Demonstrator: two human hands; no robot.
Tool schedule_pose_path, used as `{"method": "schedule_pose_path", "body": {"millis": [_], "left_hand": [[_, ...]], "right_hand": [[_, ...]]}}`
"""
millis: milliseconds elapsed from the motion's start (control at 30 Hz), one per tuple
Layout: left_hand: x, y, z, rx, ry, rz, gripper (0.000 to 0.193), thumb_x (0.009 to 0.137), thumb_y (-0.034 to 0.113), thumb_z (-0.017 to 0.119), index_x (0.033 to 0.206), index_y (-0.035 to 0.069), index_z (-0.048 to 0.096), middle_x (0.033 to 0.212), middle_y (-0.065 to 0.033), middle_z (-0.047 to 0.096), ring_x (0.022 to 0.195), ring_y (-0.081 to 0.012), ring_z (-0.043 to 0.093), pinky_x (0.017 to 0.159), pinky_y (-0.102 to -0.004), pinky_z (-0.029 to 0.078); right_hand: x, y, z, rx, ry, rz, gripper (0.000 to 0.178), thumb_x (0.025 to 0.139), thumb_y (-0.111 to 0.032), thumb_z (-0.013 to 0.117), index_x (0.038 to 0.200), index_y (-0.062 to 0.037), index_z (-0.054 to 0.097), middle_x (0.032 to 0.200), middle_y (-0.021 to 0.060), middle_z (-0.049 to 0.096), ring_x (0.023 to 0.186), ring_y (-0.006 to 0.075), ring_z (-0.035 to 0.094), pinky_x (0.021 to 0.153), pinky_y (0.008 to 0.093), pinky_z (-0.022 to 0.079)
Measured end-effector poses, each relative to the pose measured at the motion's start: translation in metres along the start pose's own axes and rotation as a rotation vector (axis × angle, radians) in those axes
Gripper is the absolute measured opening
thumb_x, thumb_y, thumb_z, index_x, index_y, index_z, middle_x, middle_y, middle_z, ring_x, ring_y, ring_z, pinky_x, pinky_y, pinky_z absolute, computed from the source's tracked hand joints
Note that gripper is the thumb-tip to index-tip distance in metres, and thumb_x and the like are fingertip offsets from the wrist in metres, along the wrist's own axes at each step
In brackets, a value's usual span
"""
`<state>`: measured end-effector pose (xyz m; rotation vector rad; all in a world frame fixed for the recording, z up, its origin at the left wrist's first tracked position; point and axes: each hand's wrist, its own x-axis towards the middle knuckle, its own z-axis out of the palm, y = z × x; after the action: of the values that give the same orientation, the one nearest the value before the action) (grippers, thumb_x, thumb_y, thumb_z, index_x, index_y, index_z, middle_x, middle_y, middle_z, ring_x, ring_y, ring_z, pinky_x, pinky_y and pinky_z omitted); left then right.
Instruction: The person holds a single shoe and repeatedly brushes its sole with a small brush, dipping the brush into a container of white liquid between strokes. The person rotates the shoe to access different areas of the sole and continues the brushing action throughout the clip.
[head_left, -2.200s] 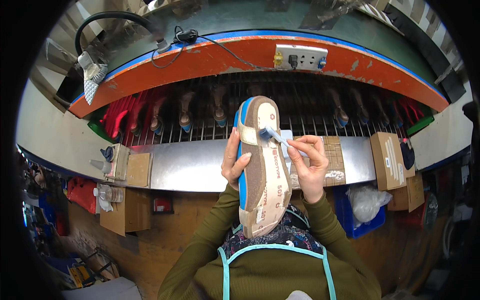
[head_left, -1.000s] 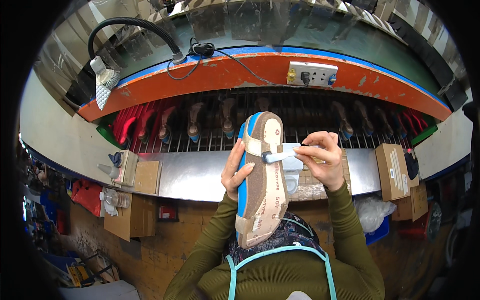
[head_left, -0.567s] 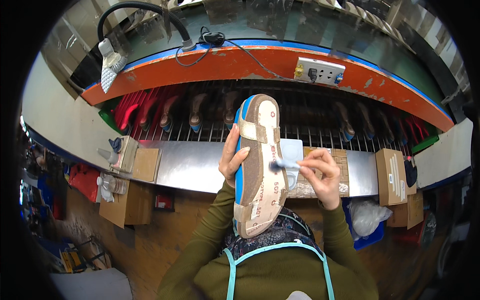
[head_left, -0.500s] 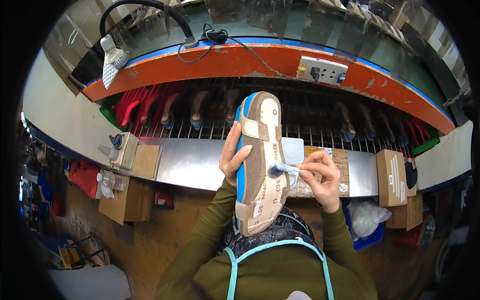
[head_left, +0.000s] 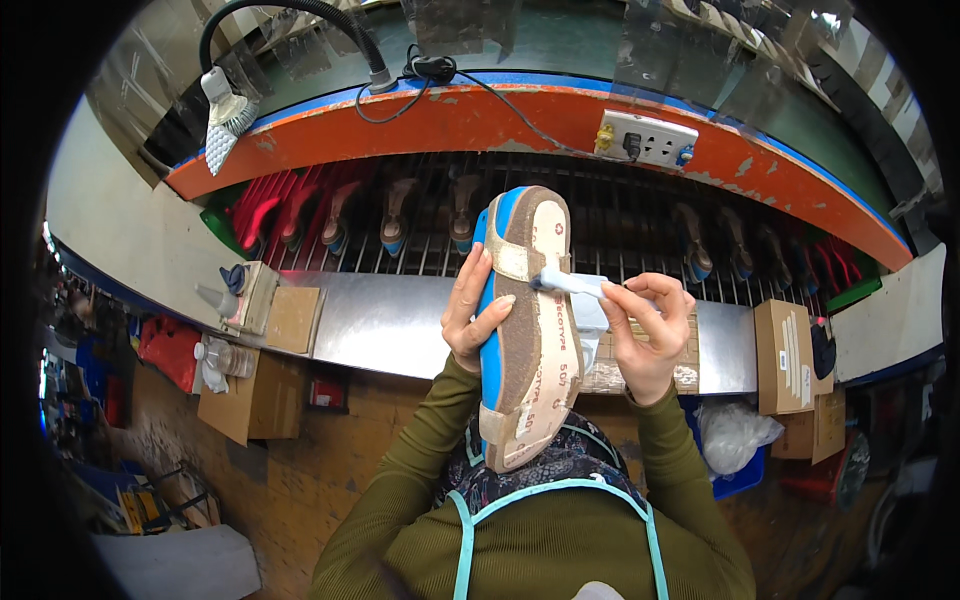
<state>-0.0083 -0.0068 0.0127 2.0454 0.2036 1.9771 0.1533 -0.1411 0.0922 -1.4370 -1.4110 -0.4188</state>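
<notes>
A shoe upper on its last (head_left: 532, 370) is held sole side up in front of me, toe end toward my body. Its bottom shows a pale printed insole board, a brown fuzzy margin and blue along the left side. My left hand (head_left: 472, 312) grips it along that blue side, thumb over the brown margin. In my right hand (head_left: 650, 335) a small brush (head_left: 575, 284) with a pale handle is pinched between thumb and fingers. The dark brush head touches the bottom beside the light strap piece. Behind it, a white container (head_left: 590, 325) is partly hidden.
Several similar lasted shoes (head_left: 397, 215) stand on the metal rod rack (head_left: 620, 230) beyond the metal ledge (head_left: 385, 325). An orange beam (head_left: 480, 125) with a socket strip (head_left: 648, 138) spans above. Cardboard boxes (head_left: 782, 357) flank the ledge, and a lamp-like hose (head_left: 300, 8) arches at upper left.
My right hand has moved the brush up along the shoe bottom, from its middle to beside the strap piece. The shoe has shifted slightly right in my left hand.
</notes>
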Motion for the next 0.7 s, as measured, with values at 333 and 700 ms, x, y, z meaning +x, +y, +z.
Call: {"method": "schedule_pose_path", "body": {"millis": [333, 700], "left_hand": [[0.005, -0.019, -0.003, 0.053, -0.063, 0.101, 0.040, 0.089, 0.018, 0.069, 0.122, 0.012, 0.047, 0.142, -0.0328, 0.041, 0.129, -0.0460, 0.049, 0.095, -0.0507, 0.054], [0.010, -0.018, 0.000, 0.103, -0.092, 0.114, 0.045, 0.088, 0.018, 0.071, 0.125, 0.014, 0.044, 0.142, -0.0334, 0.040, 0.126, -0.0456, 0.052, 0.090, -0.0474, 0.058]], "right_hand": [[-0.016, 0.007, -0.003, 0.206, -0.134, 0.071, 0.022, 0.072, -0.011, 0.082, 0.094, -0.0138, 0.078, 0.089, 0.0003, 0.063, 0.075, 0.0136, 0.055, 0.078, 0.0308, 0.034], [0.002, 0.010, 0.005, 0.152, -0.052, 0.086, 0.023, 0.074, -0.012, 0.082, 0.097, -0.0139, 0.078, 0.090, -0.0004, 0.062, 0.071, 0.0116, 0.052, 0.077, 0.0306, 0.032]]}}
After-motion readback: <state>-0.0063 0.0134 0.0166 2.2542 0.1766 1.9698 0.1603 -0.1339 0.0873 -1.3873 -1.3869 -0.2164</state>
